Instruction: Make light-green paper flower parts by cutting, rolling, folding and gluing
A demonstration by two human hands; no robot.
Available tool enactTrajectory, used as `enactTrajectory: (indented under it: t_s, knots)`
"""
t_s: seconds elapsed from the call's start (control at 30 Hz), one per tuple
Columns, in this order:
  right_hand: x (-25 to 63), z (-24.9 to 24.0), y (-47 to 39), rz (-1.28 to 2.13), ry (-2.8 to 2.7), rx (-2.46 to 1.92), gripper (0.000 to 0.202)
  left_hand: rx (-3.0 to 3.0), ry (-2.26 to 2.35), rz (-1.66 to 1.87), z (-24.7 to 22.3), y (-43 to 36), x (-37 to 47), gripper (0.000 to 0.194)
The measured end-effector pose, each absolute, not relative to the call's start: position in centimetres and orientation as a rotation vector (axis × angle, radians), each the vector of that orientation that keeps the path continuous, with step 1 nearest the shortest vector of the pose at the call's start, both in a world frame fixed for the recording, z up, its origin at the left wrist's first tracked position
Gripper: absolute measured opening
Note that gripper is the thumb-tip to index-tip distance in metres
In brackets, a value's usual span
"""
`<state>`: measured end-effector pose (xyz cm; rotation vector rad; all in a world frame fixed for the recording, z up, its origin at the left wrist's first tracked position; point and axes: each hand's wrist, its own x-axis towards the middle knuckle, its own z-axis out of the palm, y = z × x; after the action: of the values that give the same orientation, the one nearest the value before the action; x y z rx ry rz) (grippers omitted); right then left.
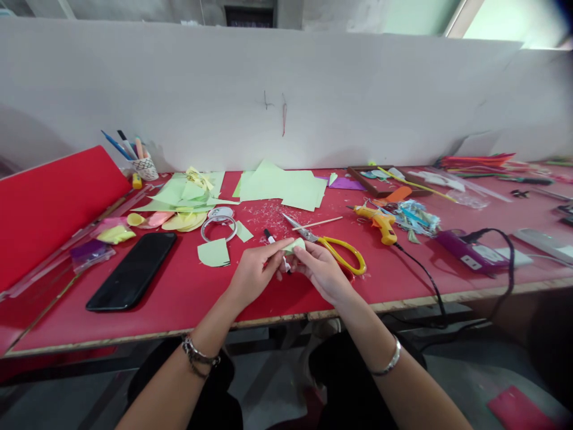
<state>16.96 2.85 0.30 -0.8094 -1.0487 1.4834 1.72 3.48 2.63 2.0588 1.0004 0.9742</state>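
Observation:
Between my fingertips is a small piece of light green paper [294,245], curved or folded. My left hand [257,267] pinches its left side, and my right hand [321,270] grips it from the right. Beneath my hands lies a black-and-white marker [269,236], partly covered by them. Yellow-handled scissors [344,254] rest just right of my right hand, blades pointing up and left, with a thin wooden stick [319,224] across them. Left of my hands are a cut green paper piece [213,253], a smaller green scrap [242,232] and a tape roll [205,230].
Green sheets [283,184] lie at the back. A yellow glue gun [379,224] with its cord sits right, near a purple power strip [470,252] and a brown tray [373,190]. A black phone [133,272] lies left; a pen cup [145,168] stands behind it.

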Motion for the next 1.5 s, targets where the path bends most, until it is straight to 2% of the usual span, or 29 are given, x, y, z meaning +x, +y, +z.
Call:
enactTrajectory:
  t_s: [0.3, 0.57, 0.8, 1.2, 1.5]
  knots:
    - [17.34, 0.07, 2.94, 1.634, -0.924, -0.708, 0.015, 1.89, 0.883, 0.984, 2.63, 3.61, 1.61, 0.039]
    - [17.45, 0.05, 2.89, 1.673, -0.949, -0.679, 0.012, 1.977, 0.88, 1.085, 2.49, 3.9, 1.46, 0.031]
    - [17.44, 0.15, 2.81, 1.722, -0.975, -0.63, 0.013, 1.756, 0.731, 1.086, 2.72, 4.02, 1.3, 0.022]
    - [17.44, -0.06, 2.91, 1.742, -0.947, -0.656, 0.013, 1.527, 0.624, 1.105, 3.14, 3.97, 1.18, 0.021]
    - [17.39, 0.39, 2.89, 1.676, -0.857, -0.742, 0.018, 1.578, 0.777, 1.141, 3.09, 4.05, 1.08, 0.021]
